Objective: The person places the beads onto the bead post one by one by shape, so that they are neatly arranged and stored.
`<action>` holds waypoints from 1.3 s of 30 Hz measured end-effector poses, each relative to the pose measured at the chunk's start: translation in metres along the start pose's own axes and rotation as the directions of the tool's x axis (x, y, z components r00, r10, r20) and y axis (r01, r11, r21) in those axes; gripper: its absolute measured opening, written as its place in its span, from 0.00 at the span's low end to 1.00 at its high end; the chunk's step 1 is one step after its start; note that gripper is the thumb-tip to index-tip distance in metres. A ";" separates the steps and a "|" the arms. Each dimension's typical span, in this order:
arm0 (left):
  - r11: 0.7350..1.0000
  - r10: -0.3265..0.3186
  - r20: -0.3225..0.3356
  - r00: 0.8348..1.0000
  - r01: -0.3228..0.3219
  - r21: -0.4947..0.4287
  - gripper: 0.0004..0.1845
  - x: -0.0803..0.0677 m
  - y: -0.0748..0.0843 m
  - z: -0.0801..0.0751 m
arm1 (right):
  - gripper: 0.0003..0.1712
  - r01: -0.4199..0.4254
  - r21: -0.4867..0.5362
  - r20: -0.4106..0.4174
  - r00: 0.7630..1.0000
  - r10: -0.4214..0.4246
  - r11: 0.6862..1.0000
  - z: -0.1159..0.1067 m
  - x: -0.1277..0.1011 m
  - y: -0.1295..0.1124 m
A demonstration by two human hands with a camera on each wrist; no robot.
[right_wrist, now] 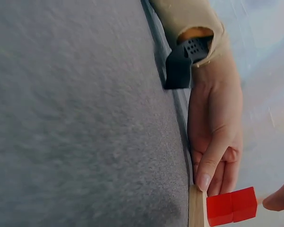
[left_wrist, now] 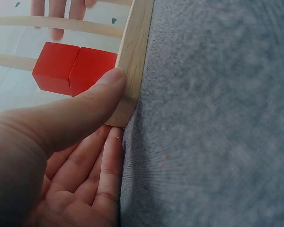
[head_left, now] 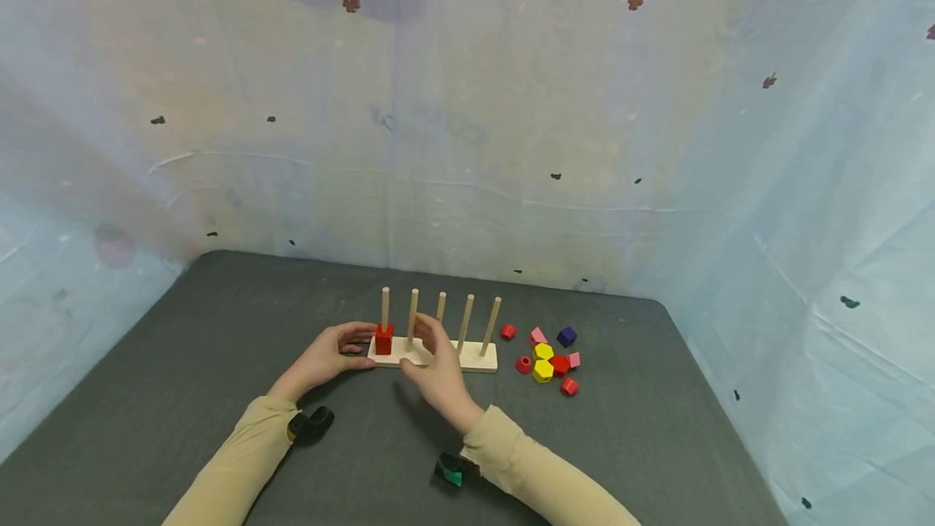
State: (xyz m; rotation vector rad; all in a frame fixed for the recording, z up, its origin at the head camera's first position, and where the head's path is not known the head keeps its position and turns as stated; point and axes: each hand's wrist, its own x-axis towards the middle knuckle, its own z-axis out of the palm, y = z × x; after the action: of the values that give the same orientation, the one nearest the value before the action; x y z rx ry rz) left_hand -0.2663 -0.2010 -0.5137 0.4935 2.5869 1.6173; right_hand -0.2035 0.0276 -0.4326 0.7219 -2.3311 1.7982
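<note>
A pale wooden peg board [head_left: 478,359] with several upright pegs stands on the table. Two red cubes [left_wrist: 73,70] are stacked on its leftmost peg, touching each other; the lower one meets the base. My left hand [head_left: 329,357] grips the left end of the board, the thumb on its near edge and the fingers behind. Around the second peg hovers my right hand [head_left: 441,376], thumb and fingers apart, with nothing seen between them. In the left wrist view its fingertips [left_wrist: 57,30] hang straight near a bare peg. Part of the board is hidden behind the right hand.
Right of the board lie loose pieces: yellow hexagons [head_left: 543,371], red pieces [head_left: 570,386], pink pieces [head_left: 538,336] and a dark purple piece [head_left: 566,336]. The dark grey table [head_left: 365,469] backs onto a pale patterned sheet [head_left: 467,144].
</note>
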 end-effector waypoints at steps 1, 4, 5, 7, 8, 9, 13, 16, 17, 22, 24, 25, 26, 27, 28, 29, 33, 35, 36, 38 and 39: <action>1.000 0.006 0.000 1.000 -0.006 0.003 0.34 0.000 0.000 0.000 | 0.34 -0.001 -0.006 0.001 1.000 0.001 1.000 -0.002 -0.003 -0.001; 1.000 0.008 -0.002 1.000 -0.008 0.005 0.34 0.000 0.001 0.000 | 0.34 -0.009 -0.007 0.007 1.000 0.009 1.000 -0.009 -0.009 -0.002; 1.000 0.008 -0.005 1.000 -0.008 0.007 0.34 0.000 0.001 0.000 | 0.34 -0.009 -0.004 0.010 1.000 0.009 1.000 -0.011 -0.012 -0.002; 1.000 0.004 -0.006 1.000 -0.004 0.008 0.33 -0.002 0.006 0.000 | 0.34 -0.012 0.006 0.018 1.000 0.012 1.000 -0.017 -0.015 -0.002; 1.000 -0.001 -0.008 1.000 0.001 0.009 0.34 -0.002 0.006 0.000 | 0.34 -0.007 0.007 0.021 1.000 0.007 1.000 -0.020 -0.017 -0.002; 1.000 -0.005 -0.010 1.000 0.005 0.012 0.34 -0.002 0.006 0.000 | 0.33 -0.003 0.005 0.024 1.000 0.003 1.000 -0.023 -0.019 -0.001; 1.000 -0.017 -0.010 1.000 0.017 0.018 0.34 -0.001 0.003 0.002 | 0.33 0.026 -0.008 0.024 0.999 -0.026 1.000 -0.040 -0.025 -0.001; 1.000 -0.010 -0.008 1.000 0.011 0.025 0.34 -0.002 0.005 0.002 | 0.34 0.046 -0.012 0.001 0.999 -0.046 0.999 -0.057 -0.030 -0.003; 1.000 -0.009 -0.008 1.000 0.009 0.024 0.34 -0.002 0.005 0.002 | 0.34 0.047 -0.007 -0.010 0.999 -0.047 0.999 -0.063 -0.031 -0.004; 1.000 -0.008 -0.001 1.000 0.008 0.028 0.34 -0.002 0.005 0.002 | 0.34 0.030 -0.031 -0.099 0.995 -0.032 0.999 -0.099 -0.035 -0.006; 1.000 -0.008 -0.001 1.000 0.008 0.025 0.34 -0.002 0.004 0.001 | 0.34 0.015 -0.066 -0.137 0.990 -0.023 0.998 -0.114 -0.035 -0.007; 1.000 -0.004 -0.003 1.000 0.004 0.022 0.34 -0.001 0.004 0.001 | 0.34 0.010 -0.084 -0.153 0.988 -0.023 0.996 -0.122 -0.034 -0.007; 1.000 0.002 -0.004 1.000 -0.002 0.021 0.35 -0.001 0.004 0.000 | 0.34 0.002 -0.098 -0.166 0.986 -0.018 0.995 -0.130 -0.033 -0.007; 1.000 0.002 -0.006 1.000 -0.002 0.018 0.35 -0.002 0.004 0.000 | 0.34 -0.006 -0.113 -0.177 0.984 -0.014 0.994 -0.138 -0.032 -0.007; 1.000 0.006 -0.005 1.000 -0.006 0.018 0.35 -0.002 0.005 -0.001 | 0.33 -0.018 -0.127 -0.187 0.982 -0.006 0.992 -0.146 -0.031 -0.007; 1.000 0.013 -0.003 1.000 -0.012 0.021 0.35 -0.002 0.005 -0.001 | 0.33 -0.031 -0.135 -0.194 0.981 0.004 0.990 -0.154 -0.030 -0.006; 1.000 -0.007 -0.005 1.000 0.007 0.022 0.35 -0.001 0.006 -0.001 | 0.32 -0.059 -0.170 -0.211 0.977 0.022 0.984 -0.185 -0.023 0.010; 1.000 -0.012 -0.005 1.000 0.012 0.022 0.36 -0.001 0.005 0.000 | 0.33 -0.065 -0.197 -0.214 0.977 0.022 0.978 -0.200 -0.019 0.023; 1.000 -0.019 -0.007 1.000 0.019 0.017 0.36 -0.001 0.005 0.001 | 0.33 -0.068 -0.218 -0.213 0.977 0.020 0.974 -0.208 -0.016 0.029; 1.000 -0.019 -0.004 1.000 0.019 0.017 0.36 -0.001 0.005 0.001 | 0.34 -0.074 -0.263 -0.205 0.979 0.019 0.962 -0.221 -0.012 0.042; 1.000 -0.020 -0.004 1.000 0.020 0.017 0.36 -0.001 0.005 0.002 | 0.34 -0.080 -0.293 -0.197 0.980 0.022 0.953 -0.227 -0.009 0.047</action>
State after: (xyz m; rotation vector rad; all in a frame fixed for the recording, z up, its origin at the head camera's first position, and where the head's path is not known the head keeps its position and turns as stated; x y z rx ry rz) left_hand -0.2637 -0.1981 -0.5106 0.4642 2.6019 1.5924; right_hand -0.2599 0.2511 -0.4110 0.4273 -2.4315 1.4099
